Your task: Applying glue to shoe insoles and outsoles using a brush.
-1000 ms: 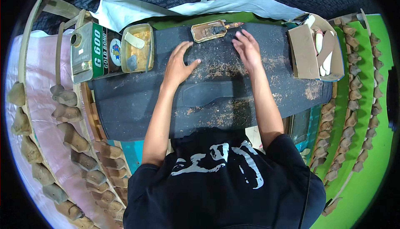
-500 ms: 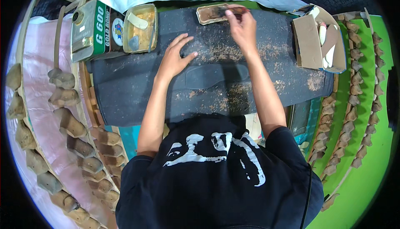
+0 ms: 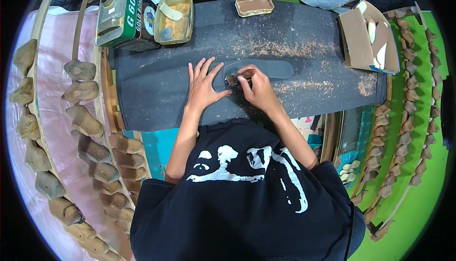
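Observation:
A dark shoe-sole-shaped piece (image 3: 278, 69) lies flat on the black-covered table, nearly the same colour as the cloth. My right hand (image 3: 259, 90) is closed round a brush with a reddish-brown handle, its dark bristles (image 3: 231, 79) down on the left end of the sole. Spread flat, my left hand (image 3: 204, 86) rests at that same end, its thumb close to the bristles. Whether its fingers press the sole or only the cloth, I cannot tell. At the far edge stands a small shallow tray (image 3: 237, 8) with a brown filling.
Back left, a green and silver metal can (image 3: 118, 19) stands beside an open yellowish tub (image 3: 190, 23). A cardboard box (image 3: 354, 42) with white pieces sits back right. Crumbs (image 3: 285, 49) litter the black cloth (image 3: 156, 80). Racks of wooden shoe lasts (image 3: 88, 118) flank both sides.
My right hand has brought the brush from the far tray down onto the sole's left end. My left hand has flattened beside it. The whole view has shifted slightly.

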A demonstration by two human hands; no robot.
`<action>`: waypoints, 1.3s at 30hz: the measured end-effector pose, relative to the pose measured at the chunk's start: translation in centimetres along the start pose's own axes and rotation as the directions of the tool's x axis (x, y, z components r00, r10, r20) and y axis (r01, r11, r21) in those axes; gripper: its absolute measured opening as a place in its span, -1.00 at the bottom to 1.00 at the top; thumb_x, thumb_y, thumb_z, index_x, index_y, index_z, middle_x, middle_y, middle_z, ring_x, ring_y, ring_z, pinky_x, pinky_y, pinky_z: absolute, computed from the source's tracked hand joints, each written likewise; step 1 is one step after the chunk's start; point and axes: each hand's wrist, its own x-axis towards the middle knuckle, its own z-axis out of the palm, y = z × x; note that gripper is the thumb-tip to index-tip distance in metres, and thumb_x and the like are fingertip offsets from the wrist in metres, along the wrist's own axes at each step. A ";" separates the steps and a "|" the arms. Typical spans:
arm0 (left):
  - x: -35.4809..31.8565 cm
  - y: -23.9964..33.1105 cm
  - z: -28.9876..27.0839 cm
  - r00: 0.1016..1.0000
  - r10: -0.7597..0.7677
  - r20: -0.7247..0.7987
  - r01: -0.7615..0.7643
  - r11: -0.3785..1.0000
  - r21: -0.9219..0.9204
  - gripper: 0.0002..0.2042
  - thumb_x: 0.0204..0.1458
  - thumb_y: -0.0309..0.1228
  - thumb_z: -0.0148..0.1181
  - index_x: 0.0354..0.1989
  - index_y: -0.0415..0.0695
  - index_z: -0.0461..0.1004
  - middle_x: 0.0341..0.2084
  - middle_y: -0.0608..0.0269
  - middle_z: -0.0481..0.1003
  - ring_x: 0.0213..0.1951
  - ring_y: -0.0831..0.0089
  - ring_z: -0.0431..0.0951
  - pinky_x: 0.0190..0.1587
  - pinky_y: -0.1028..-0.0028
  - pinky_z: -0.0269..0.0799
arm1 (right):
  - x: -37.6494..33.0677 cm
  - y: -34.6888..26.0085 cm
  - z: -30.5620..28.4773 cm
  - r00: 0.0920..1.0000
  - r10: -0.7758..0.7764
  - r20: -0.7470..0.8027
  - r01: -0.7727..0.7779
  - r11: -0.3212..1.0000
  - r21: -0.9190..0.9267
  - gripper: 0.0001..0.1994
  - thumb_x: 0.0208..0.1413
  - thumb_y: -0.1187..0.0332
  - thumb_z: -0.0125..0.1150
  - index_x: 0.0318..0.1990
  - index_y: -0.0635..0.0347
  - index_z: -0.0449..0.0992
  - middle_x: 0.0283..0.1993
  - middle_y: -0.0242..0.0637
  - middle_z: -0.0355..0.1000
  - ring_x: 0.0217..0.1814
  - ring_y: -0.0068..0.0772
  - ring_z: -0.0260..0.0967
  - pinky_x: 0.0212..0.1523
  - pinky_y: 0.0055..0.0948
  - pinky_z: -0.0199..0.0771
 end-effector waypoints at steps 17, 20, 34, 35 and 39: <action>0.0 0.3 1.0 0.999 0.039 -0.032 -0.037 0.997 0.066 -0.14 -0.25 0.18 0.59 0.35 0.25 0.55 0.43 0.20 0.35 0.51 0.04 0.18 0.58 -0.28 -0.34 | -0.6 0.0 0.9 0.996 -0.032 -0.087 0.032 0.999 -0.006 -0.88 0.33 0.48 0.22 -0.12 0.38 0.51 -0.06 0.01 0.56 -0.06 0.08 0.62 -0.05 -0.11 0.61; 0.0 -0.1 1.4 0.998 0.044 -0.054 -0.040 0.997 0.069 -0.14 -0.26 0.20 0.59 0.35 0.26 0.56 0.42 0.20 0.36 0.51 0.07 0.19 0.58 -0.28 -0.34 | -1.0 0.7 0.4 0.996 0.048 -0.071 -0.044 0.997 0.058 -0.89 0.34 0.47 0.19 -0.12 0.36 0.50 -0.10 0.04 0.56 -0.06 0.11 0.62 -0.06 -0.08 0.60; 0.1 0.1 1.7 0.995 0.038 -0.090 -0.029 0.994 0.102 -0.22 -0.21 0.16 0.58 0.29 0.27 0.60 0.41 0.30 0.40 0.49 0.15 0.24 0.59 -0.21 -0.31 | -1.3 0.8 -0.7 0.984 -0.127 -0.124 0.071 0.921 -0.382 -0.88 0.20 0.49 0.24 -0.17 0.30 0.44 -0.25 -0.02 0.40 -0.18 0.10 0.50 -0.16 -0.05 0.55; 0.1 0.0 1.9 0.995 0.049 -0.088 -0.040 0.994 0.100 -0.22 -0.21 0.16 0.58 0.29 0.27 0.60 0.41 0.30 0.40 0.49 0.15 0.24 0.59 -0.21 -0.31 | -1.3 0.0 0.7 0.990 -0.102 -0.099 0.073 0.963 -0.260 -0.86 0.19 0.47 0.24 -0.16 0.30 0.44 -0.20 -0.02 0.41 -0.16 0.12 0.50 -0.14 -0.05 0.56; 0.0 -0.3 2.2 0.992 0.053 -0.118 -0.041 0.993 0.107 -0.22 -0.22 0.20 0.58 0.27 0.26 0.62 0.39 0.30 0.41 0.48 0.15 0.27 0.58 -0.24 -0.29 | -1.3 0.0 1.9 0.985 -0.172 -0.036 0.160 0.965 -0.208 -0.89 0.24 0.49 0.27 -0.15 0.32 0.49 -0.22 -0.02 0.48 -0.22 0.08 0.58 -0.19 -0.10 0.58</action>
